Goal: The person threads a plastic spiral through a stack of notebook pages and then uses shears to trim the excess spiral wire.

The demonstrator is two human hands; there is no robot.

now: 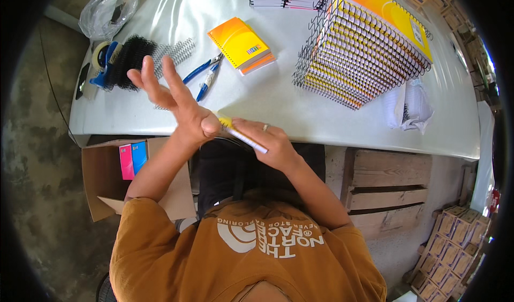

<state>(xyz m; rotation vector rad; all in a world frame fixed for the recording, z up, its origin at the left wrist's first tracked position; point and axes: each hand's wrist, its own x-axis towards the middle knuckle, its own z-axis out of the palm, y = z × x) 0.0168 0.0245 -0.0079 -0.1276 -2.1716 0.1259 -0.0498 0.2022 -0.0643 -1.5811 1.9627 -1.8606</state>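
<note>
The small spiral notebook [249, 140] is tilted before the torso, near the table's edge [332, 133], gripped in the right hand [274, 146], seemingly to steady it beside the left hand [184, 109], fingers spread, grasping nothing. Blue-handled pliers [202, 92] and black coils [131, 61] lie beyond, seemingly for easy reach.

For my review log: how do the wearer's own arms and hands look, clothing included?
The left hand and right hand are ungloved. A pale ring shows on a right-hand finger. The brown-orange shirt has short, loose sleeves and white chest print.
</note>
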